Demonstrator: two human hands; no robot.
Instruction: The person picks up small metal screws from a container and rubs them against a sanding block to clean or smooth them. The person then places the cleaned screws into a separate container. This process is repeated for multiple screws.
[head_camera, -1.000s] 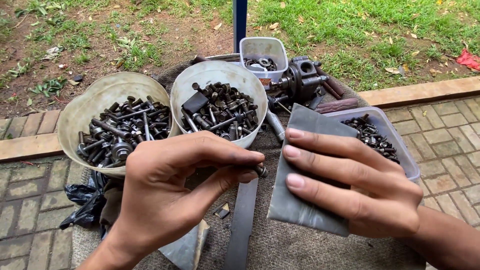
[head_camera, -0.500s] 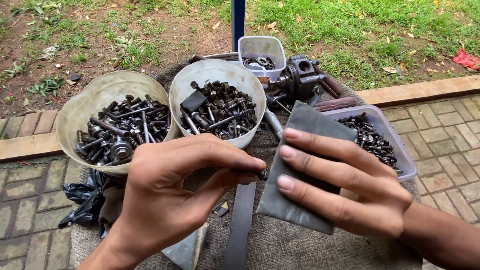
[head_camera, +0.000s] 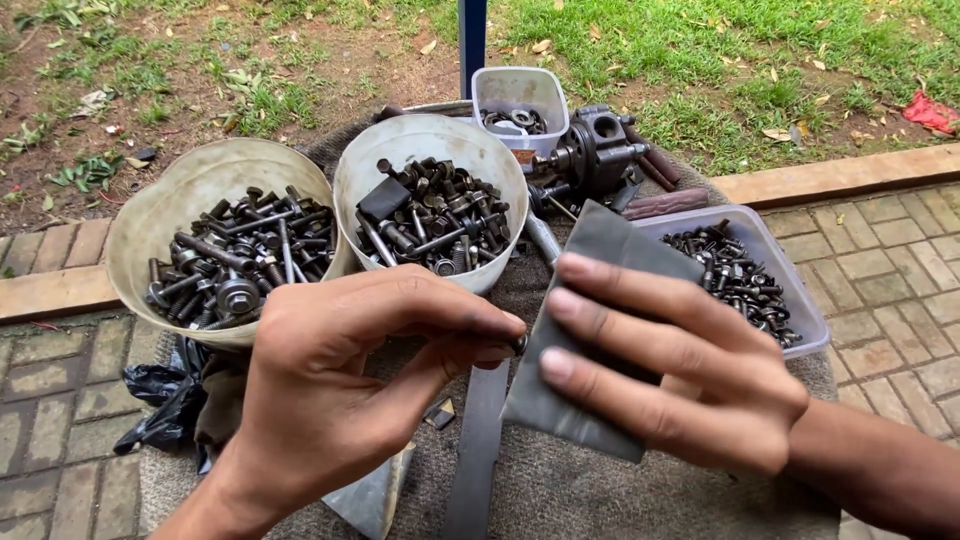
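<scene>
Small dark metal part (head_camera: 519, 344), seemingly a nut or washer, is pinched between the thumb and forefinger tips of the left hand (head_camera: 340, 390), just beside the edge of a grey sheet of abrasive paper (head_camera: 590, 350). The sheet is held by the right hand (head_camera: 690, 380), with four fingers (head_camera: 600, 320) laid flat across its face and the thumb hidden behind it. The left fingers are closed narrowly on the part; the right fingers are extended and pressed onto the sheet.

Risks are judged as follows. The part is gripped only at the fingertips and little of it is exposed, so it could be flicked out if it is rubbed against the sheet. A dropped part would be hard to recover among the loose hardware below. The sheet is unsupported at its lower corner and could fold or slip. Fingertips could be abraded if the part is held too shallowly.

Below the hands, a cloth-covered table (head_camera: 600, 490) is seen, carrying a flat grey metal strip (head_camera: 478, 450). Further out stand two cream bowls of bolts, one on the left (head_camera: 190, 200) and one in the middle (head_camera: 420, 150), a clear tub of screws (head_camera: 780, 290), a small clear tub of washers (head_camera: 520, 95) and a dark machine part (head_camera: 595, 150).

The exact shape of the pinched part cannot be made out. The right thumb, the sheet's back and both forearms' upper ends are hidden or cut off.
</scene>
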